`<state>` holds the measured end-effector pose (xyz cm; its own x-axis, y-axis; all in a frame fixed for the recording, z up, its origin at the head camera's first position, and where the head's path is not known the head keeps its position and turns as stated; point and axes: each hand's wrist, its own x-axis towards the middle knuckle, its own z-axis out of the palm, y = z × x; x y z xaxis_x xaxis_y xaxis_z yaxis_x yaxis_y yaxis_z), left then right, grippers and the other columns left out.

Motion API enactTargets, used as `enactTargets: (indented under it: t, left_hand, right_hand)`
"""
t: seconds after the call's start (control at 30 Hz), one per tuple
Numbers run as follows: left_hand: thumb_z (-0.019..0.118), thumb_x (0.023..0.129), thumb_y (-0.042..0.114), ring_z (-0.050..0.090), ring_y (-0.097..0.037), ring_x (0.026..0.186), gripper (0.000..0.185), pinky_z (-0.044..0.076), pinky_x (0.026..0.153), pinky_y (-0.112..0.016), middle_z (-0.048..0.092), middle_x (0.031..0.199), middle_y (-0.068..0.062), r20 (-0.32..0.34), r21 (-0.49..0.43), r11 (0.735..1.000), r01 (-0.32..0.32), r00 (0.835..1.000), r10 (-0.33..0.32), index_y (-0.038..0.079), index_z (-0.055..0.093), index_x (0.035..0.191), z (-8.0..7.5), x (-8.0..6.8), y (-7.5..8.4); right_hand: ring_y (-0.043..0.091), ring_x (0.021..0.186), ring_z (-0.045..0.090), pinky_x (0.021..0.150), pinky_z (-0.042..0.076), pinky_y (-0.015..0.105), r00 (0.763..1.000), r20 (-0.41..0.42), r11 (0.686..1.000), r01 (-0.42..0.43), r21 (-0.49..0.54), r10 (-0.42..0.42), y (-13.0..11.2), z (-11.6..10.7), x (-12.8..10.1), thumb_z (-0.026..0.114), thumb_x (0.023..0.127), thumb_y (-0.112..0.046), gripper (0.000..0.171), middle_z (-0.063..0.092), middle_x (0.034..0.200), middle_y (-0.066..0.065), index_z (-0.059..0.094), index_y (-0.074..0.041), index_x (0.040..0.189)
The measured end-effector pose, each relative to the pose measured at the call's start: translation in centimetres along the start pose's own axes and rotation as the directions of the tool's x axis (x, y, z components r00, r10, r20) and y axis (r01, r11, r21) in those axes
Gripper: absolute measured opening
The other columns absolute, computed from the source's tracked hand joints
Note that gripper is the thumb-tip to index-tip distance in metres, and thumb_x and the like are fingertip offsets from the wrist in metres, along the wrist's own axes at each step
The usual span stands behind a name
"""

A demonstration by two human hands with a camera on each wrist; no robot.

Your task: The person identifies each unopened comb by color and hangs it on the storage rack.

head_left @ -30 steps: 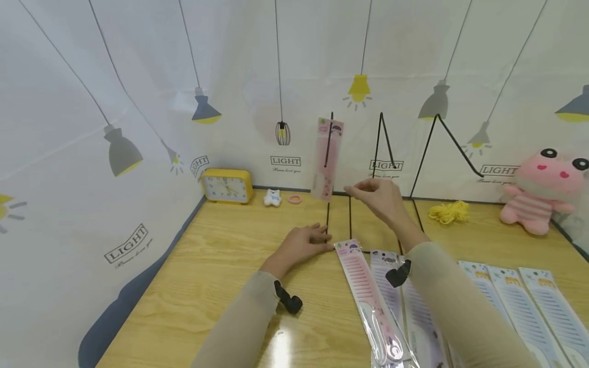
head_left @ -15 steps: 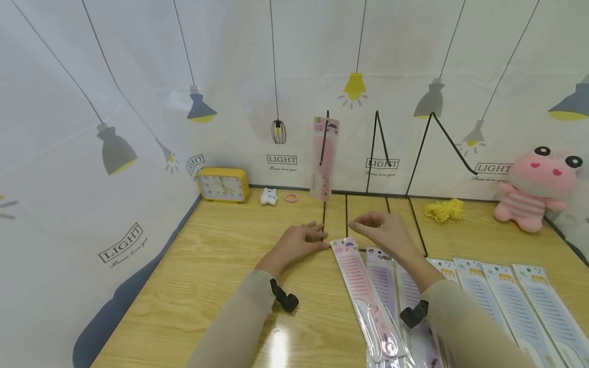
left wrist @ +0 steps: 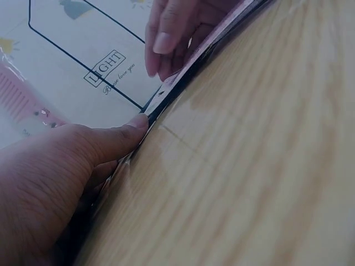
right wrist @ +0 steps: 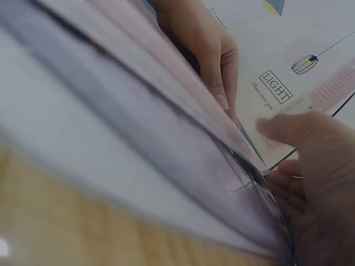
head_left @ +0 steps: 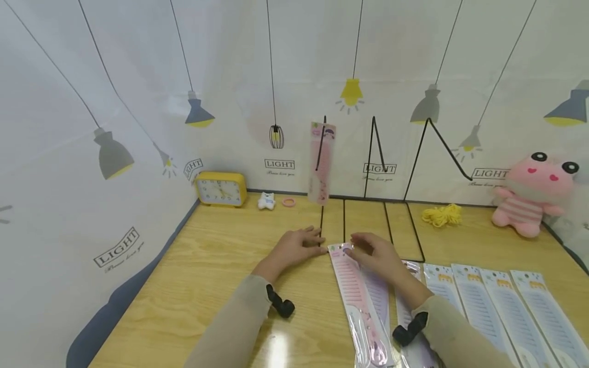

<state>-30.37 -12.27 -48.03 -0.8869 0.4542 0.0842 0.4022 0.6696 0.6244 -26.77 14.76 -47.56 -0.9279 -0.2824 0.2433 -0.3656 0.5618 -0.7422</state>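
One pink comb pack (head_left: 360, 304); long axis slanted; top pointing away, leftward.

The white backdrop (head_left: 230, 66) reads "LIGHT" repeatedly; the yellow clock (head_left: 221, 190) bears hour numbers.

The bench (head_left: 221, 266) looks like smooth wood, with wavy grain and a bright shine on it. The comb packs (head_left: 356, 301) have thin, see-through plastic on them, shiny and a bit crinkly. The clock (head_left: 221, 189) has a case like smooth plastic. The rack (head_left: 450, 148) looks like thin, smooth metal wire. The toy (head_left: 524, 212) looks like soft, fuzzy cloth. The sleeves (head_left: 234, 322) are cloth too, plain and not shiny.
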Motion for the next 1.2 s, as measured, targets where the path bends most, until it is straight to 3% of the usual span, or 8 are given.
enactTargets:
  t: [0.23,0.53,0.83,1.0,1.2]
  left_hand:
    - [0.068,0.092,0.053,0.034,-0.015,0.146,0.044,0.022,0.122,-0.045,0.049,0.151,0.009,0.007,-0.008,1.0,0.008,1.0,-0.008,0.028,0.07,0.128,0.2,-0.4,0.0]
    - [0.068,0.093,0.052,0.034,-0.015,0.147,0.043,0.021,0.122,-0.044,0.048,0.151,0.009,0.015,0.001,1.0,0.019,1.0,-0.019,0.028,0.07,0.128,0.4,-0.9,-0.3]
    - [0.067,0.093,0.052,0.033,-0.017,0.147,0.043,0.021,0.122,-0.047,0.047,0.151,0.01,0.016,0.002,1.0,0.022,1.0,-0.022,0.029,0.07,0.128,0.5,-1.2,-0.6]
    - [0.068,0.093,0.052,0.033,-0.016,0.147,0.043,0.021,0.122,-0.047,0.049,0.15,0.009,-0.015,-0.01,1.0,0.013,1.0,-0.013,0.028,0.071,0.128,0.0,-0.6,-0.2]
    - [0.066,0.093,0.056,0.031,-0.014,0.147,0.044,0.019,0.123,-0.047,0.046,0.151,0.013,0.009,0.01,1.0,0.017,1.0,-0.017,0.032,0.069,0.129,0.0,0.1,0.1]
  right_hand:
    - [0.035,0.128,0.053,0.109,0.041,0.054,0.995,0.091,0.988,0.05,-0.143,-0.037,0.3,0.5,-0.3,0.078,0.084,-0.051,0.076,0.057,0.138,0.012,0.056,-0.004,0.141]
    - [0.036,0.131,0.049,0.111,0.039,0.056,0.988,0.144,0.977,0.081,-0.195,-0.054,0.2,1.0,-0.5,0.074,0.088,-0.051,0.075,0.052,0.141,0.015,0.053,-0.004,0.142]
    - [0.034,0.126,0.053,0.108,0.042,0.053,0.989,0.147,0.986,0.055,-0.159,-0.031,0.5,1.4,-0.6,0.077,0.087,-0.048,0.071,0.056,0.135,0.014,0.054,-0.004,0.138]
    - [0.034,0.121,0.056,0.106,0.045,0.052,0.991,0.133,0.993,0.044,-0.108,-0.029,0.2,0.9,0.0,0.079,0.087,-0.041,0.066,0.059,0.128,0.016,0.053,-0.002,0.133]
    - [0.035,0.118,0.057,0.103,0.046,0.053,0.989,0.131,0.99,0.078,-0.121,-0.062,0.2,0.2,0.1,0.076,0.09,-0.033,0.058,0.059,0.125,0.019,0.054,0.002,0.131]
